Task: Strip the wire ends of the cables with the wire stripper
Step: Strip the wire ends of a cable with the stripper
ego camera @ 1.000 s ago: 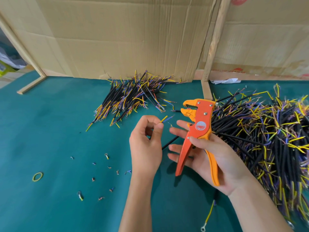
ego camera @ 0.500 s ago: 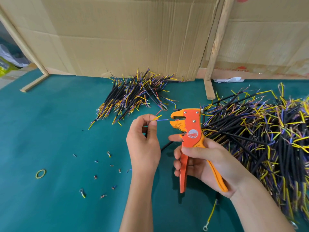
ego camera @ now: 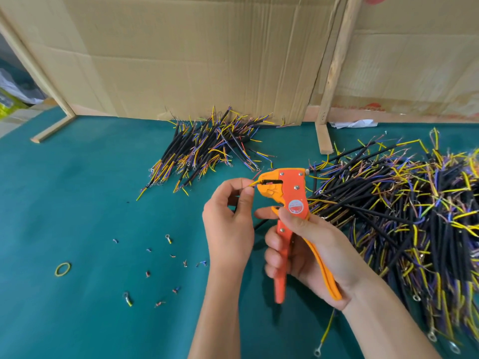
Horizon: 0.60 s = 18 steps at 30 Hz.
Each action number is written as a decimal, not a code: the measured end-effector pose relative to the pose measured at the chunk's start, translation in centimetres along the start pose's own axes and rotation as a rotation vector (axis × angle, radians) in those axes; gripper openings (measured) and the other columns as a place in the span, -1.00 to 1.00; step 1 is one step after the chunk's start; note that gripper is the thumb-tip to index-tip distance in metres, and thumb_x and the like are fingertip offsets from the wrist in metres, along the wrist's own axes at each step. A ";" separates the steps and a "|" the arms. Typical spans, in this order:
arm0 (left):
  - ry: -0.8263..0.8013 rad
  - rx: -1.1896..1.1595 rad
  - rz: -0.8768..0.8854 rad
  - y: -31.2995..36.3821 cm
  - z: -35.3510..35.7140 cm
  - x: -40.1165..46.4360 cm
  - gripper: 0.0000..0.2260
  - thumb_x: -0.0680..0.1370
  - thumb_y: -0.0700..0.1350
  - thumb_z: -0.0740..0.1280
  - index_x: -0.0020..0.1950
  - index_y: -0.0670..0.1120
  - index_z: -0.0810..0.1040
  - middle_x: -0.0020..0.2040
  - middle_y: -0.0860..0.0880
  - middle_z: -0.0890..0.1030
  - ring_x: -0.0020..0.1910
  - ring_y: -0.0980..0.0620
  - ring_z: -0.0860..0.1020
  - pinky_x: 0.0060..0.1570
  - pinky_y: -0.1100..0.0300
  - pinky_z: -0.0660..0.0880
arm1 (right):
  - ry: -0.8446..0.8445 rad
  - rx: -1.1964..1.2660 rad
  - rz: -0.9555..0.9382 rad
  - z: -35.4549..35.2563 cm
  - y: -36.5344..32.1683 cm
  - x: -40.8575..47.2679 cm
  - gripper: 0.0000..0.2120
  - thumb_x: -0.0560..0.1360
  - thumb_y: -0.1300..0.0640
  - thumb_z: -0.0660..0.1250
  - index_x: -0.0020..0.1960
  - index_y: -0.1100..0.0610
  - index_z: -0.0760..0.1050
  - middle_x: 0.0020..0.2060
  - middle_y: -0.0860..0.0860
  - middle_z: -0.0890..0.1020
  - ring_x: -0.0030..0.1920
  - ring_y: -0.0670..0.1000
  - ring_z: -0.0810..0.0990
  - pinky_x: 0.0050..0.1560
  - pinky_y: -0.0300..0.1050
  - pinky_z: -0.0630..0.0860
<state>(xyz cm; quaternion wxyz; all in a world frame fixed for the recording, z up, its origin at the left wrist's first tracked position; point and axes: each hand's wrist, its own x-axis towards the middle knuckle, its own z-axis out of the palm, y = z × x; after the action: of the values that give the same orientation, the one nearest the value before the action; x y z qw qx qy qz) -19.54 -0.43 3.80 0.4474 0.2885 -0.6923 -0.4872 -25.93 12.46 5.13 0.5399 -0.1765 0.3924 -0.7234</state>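
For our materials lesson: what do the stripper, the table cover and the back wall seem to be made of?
Stripper: orange body, probably painted metal or hard plastic; rivets show on its smooth face.
Table cover: teal, matt and slightly fuzzy, likely felt or cloth.
Back wall: brown corrugated cardboard, with creases and a torn lower edge.

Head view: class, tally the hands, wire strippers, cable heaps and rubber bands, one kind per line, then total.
Hands: 2, left hand and right hand
Wire stripper: 1
Cable heaps: 2, far heap and right heap
Yellow rubber band: 1
Total: 6
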 end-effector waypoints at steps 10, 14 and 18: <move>0.045 -0.034 -0.007 -0.2 -0.1 0.2 -0.80 0.60 -0.21 0.37 -0.14 0.08 0.60 -0.25 0.26 0.62 -0.26 0.22 0.52 -0.15 0.36 0.44 | -0.060 -0.057 0.005 -1.2 -0.8 -0.5 -0.57 0.45 0.22 0.46 0.29 0.31 0.56 -0.20 0.19 0.52 -0.25 0.19 0.54 -0.16 0.12 0.59; 0.024 -0.009 -0.001 -0.4 -0.1 0.2 -0.81 0.60 -0.20 0.37 -0.13 0.07 0.61 -0.27 0.27 0.60 -0.28 0.21 0.50 -0.16 0.36 0.43 | -0.051 -0.061 0.010 -0.9 -0.6 -0.4 -0.60 0.44 0.24 0.46 0.26 0.30 0.58 -0.21 0.20 0.52 -0.26 0.19 0.54 -0.18 0.11 0.60; 0.002 0.014 0.017 -0.4 0.0 0.1 -0.81 0.60 -0.21 0.37 -0.14 0.06 0.61 -0.25 0.28 0.61 -0.27 0.23 0.52 -0.16 0.41 0.41 | -0.045 -0.044 0.016 -0.5 -0.4 -0.3 -0.59 0.46 0.17 0.46 0.24 0.33 0.56 -0.26 0.17 0.48 -0.30 0.16 0.51 -0.25 0.10 0.56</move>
<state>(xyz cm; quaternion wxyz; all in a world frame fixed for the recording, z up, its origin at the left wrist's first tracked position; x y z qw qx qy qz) -19.58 -0.69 3.46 0.4501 0.2861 -0.6979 -0.4780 -26.48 13.01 5.18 0.5504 -0.2014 0.3972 -0.7062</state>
